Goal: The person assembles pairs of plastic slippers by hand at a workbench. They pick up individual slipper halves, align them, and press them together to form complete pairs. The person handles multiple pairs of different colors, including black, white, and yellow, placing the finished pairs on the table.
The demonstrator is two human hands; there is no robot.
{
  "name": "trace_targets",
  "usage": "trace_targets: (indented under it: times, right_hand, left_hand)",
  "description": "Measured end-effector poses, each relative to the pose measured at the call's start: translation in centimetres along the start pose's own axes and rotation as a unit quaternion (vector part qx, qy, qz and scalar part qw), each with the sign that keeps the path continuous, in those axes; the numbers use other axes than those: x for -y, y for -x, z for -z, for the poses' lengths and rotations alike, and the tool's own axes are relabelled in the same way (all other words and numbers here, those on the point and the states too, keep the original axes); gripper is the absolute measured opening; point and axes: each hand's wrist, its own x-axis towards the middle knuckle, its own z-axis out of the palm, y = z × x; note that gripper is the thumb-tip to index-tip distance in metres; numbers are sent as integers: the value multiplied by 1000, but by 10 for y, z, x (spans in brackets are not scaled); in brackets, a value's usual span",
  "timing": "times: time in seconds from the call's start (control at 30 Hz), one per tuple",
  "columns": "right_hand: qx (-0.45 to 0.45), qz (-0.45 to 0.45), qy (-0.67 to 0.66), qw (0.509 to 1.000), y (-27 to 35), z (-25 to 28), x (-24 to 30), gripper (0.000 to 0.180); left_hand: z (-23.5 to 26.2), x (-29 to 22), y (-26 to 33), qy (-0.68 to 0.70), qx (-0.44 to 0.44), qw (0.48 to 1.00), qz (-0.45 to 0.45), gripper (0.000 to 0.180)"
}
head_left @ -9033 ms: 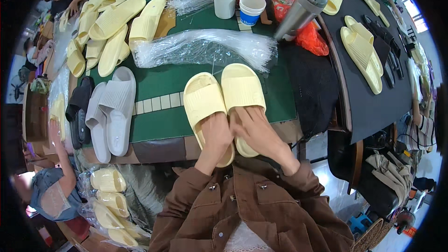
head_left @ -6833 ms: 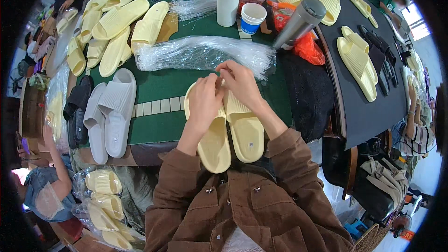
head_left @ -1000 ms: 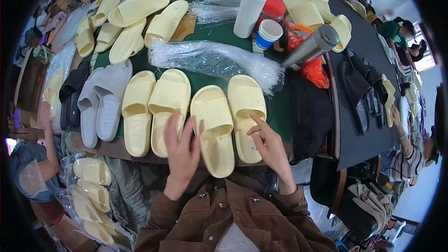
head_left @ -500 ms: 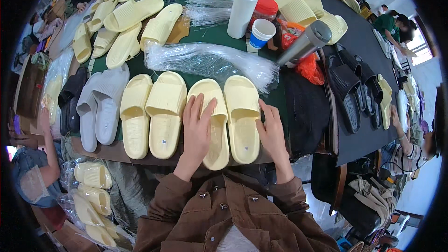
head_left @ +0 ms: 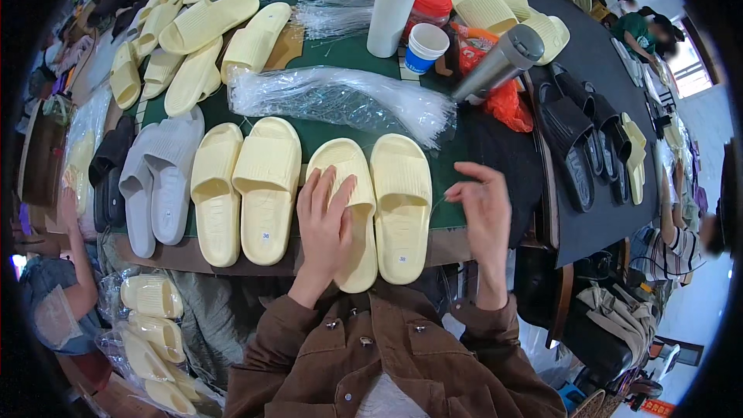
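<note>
A pair of pale yellow slide slippers lies at the table's front edge, straight before me. My left hand is on the left slipper, its bent fingers over the ribbed strap. The right slipper lies beside it, untouched, with a small white sticker on its heel. To the right of the pair my right hand is raised, its fingers curled in a pinch. A very thin strand seems to show at the fingertips; what they hold is too fine to make out.
Another yellow pair, grey slippers and black slippers line up leftward. Behind lie a bagged bundle of clear plastic strands, a white bottle, a paper cup and a steel tumbler. Co-workers sit around.
My right hand has left the right slipper's side, moved right and up, and curled its fingers. My left hand stays on the left slipper. The view has shifted slightly.
</note>
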Motion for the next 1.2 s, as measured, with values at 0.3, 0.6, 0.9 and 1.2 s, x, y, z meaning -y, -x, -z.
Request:
trace_targets:
  times: [0.3,0.6,0.9,1.2]
  right_hand:
    - [-176,447,-244,842,-20,13,112,18]
    - [-178,106,-94,974,-43,-21,-17,16]
    - [-169,77,46,981,-63,-31,-112,14]
    - [-153,43,143,977,-72,-35,-112,13]
  left_hand:
    - [2,-4,-3,13,-1,1000,0,56]
    - [1,-3,-2,12,-3,1000,3,53]
    - [0,-4,-4,21,9,1000,9,52]
    - [3,-5,-3,20,11,1000,12,54]
